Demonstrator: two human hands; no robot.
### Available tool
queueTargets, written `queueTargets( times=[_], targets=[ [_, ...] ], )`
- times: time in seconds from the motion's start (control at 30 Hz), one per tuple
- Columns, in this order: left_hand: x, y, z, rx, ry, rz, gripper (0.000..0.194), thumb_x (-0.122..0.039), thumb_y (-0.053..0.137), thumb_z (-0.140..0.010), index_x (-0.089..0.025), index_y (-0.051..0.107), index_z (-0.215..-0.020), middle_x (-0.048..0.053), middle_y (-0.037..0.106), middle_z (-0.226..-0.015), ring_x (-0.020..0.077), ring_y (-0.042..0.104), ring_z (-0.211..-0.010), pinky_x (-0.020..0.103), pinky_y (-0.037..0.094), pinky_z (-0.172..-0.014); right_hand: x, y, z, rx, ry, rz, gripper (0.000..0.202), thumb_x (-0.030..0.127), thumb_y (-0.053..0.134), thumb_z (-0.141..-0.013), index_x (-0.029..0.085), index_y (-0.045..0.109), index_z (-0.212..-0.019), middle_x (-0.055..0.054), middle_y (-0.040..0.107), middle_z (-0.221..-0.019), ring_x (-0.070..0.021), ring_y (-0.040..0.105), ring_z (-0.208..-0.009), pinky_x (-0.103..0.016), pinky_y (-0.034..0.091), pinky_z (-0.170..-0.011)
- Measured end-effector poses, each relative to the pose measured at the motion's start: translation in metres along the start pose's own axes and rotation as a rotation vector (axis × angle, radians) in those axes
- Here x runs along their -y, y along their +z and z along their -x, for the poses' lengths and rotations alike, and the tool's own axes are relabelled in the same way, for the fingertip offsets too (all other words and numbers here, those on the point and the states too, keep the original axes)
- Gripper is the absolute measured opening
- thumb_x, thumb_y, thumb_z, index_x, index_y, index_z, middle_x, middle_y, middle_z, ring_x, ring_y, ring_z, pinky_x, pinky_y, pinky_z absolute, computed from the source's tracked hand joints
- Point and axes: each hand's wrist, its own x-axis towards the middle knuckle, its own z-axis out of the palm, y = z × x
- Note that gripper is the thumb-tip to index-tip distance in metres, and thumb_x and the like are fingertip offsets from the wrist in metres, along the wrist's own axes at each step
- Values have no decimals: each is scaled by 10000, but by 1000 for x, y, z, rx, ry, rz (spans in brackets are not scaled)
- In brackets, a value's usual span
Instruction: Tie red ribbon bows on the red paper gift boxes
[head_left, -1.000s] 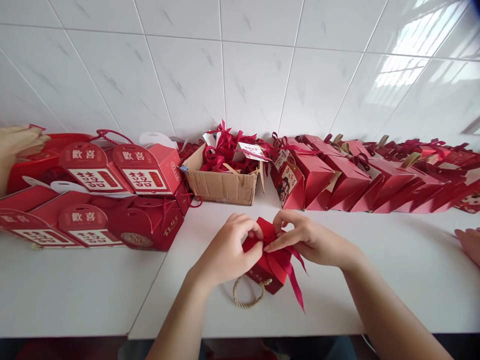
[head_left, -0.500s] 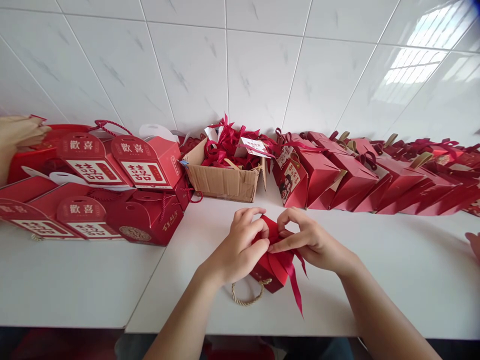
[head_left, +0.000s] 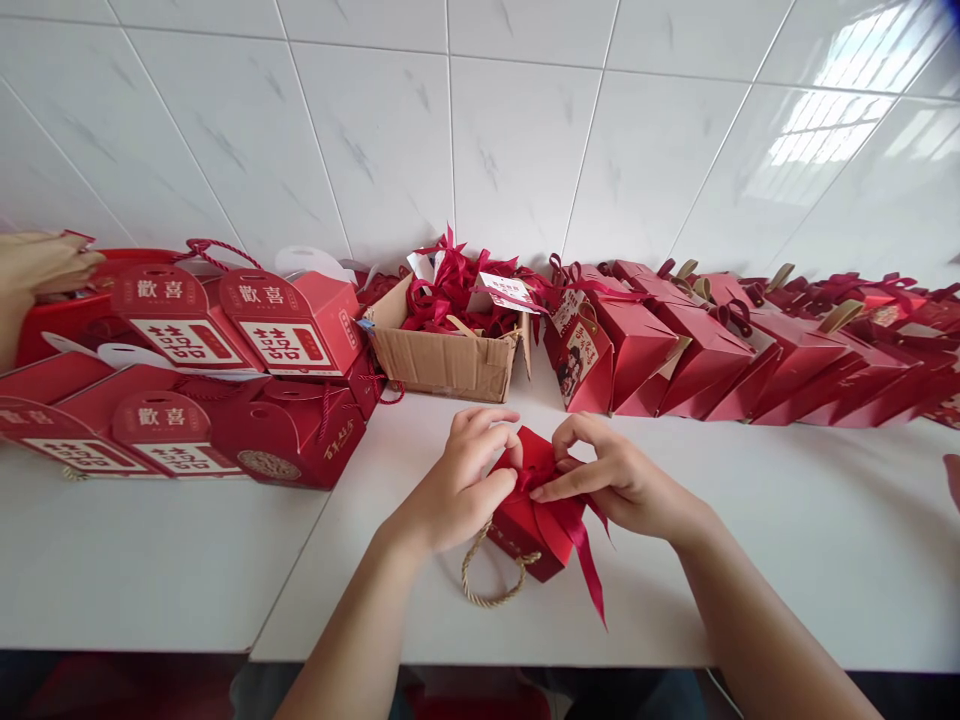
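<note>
A small red gift box (head_left: pixel 525 520) stands on the white table (head_left: pixel 360 590) in front of me. Its gold rope handle (head_left: pixel 495 600) hangs out at the near left. Dark red ribbon (head_left: pixel 589 570) is looped at the top of the box, its tails trailing down the right side. My left hand (head_left: pixel 469 480) has thumb and forefinger pinched on the ribbon at the left of the bow. From the right, my right hand (head_left: pixel 611 475) pinches the ribbon too, its fingertips near the knot. The fingers partly cover the bow.
A cardboard box (head_left: pixel 442 365) full of red ribbons stands against the tiled wall. Stacked red boxes (head_left: pixel 289 320) fill the left; a row of ribboned red boxes (head_left: pixel 697 350) runs along the right. Other people's hands show at far left (head_left: pixel 45 270) and far right (head_left: pixel 952 475).
My left hand has shifted slightly left and up from the bow, uncovering more of the box top and knot. My right hand stays nearly in place.
</note>
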Motion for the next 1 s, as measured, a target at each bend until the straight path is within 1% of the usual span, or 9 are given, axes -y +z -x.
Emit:
queueTargets(
  times=[0.13,0.3,0.43,0.57,0.7,0.77,0.87,0.93,1.0],
  targets=[
    [1,2,-1,-12,52,-29,129,-130,465,-806,-228,548,-804,31,446,-1359,246,259,-1364,468,285,-1103,0,0,0,1,-1,4,463,34,430,-898,361,706,-1075,-60,462,-922,-162,488,-883,-315,511,-736],
    [3,6,-2,-81,137,-69,106,-152,493,-821,-228,563,-798,21,469,-1328,220,309,-1332,410,310,-1092,0,1,1,12,9,-15,474,21,434,-891,359,700,-1090,-59,457,-928,-158,488,-875,-316,505,-739],
    [3,6,-1,-103,159,-102,100,-155,486,-826,-222,543,-778,19,485,-1305,205,334,-1310,388,330,-1072,-1,1,2,18,16,-30,474,21,421,-900,354,702,-1087,-59,450,-931,-157,486,-887,-310,509,-745],
    [4,9,-1,-140,176,-152,110,-120,460,-815,-212,495,-766,29,488,-1282,197,362,-1278,366,366,-1034,-2,2,3,21,29,-28,493,-15,425,-876,334,711,-1075,-59,443,-939,-156,478,-892,-312,509,-757],
    [7,14,-5,-246,203,-289,123,-94,427,-814,-199,479,-775,62,491,-1243,225,332,-1276,412,323,-1055,-3,3,4,27,34,-14,498,-40,429,-855,311,726,-1047,-58,438,-930,-157,472,-888,-312,506,-754],
    [8,14,-6,-264,193,-298,151,-92,401,-831,-200,506,-817,62,493,-1245,227,335,-1265,424,318,-1055,-3,3,3,24,29,-18,495,-48,429,-849,296,732,-1037,-60,438,-931,-156,474,-888,-314,507,-762],
    [8,11,-6,-256,157,-250,171,-147,404,-870,-210,562,-848,50,507,-1243,226,357,-1243,422,331,-1043,-2,2,3,22,28,-32,492,-56,422,-846,275,735,-1033,-65,438,-942,-156,477,-898,-313,510,-768],
    [6,9,-4,-258,151,-247,138,-214,463,-873,-209,586,-811,46,511,-1244,237,357,-1243,426,322,-1048,-2,2,4,26,32,-28,496,-58,426,-844,280,733,-1038,-65,437,-941,-157,474,-892,-315,507,-762],
    [3,9,-1,-251,173,-252,106,-242,528,-848,-203,582,-766,42,516,-1241,239,361,-1238,413,319,-1049,-1,2,4,29,29,-25,499,-52,439,-846,300,724,-1053,-61,438,-935,-157,471,-884,-313,502,-747]
  ],
)
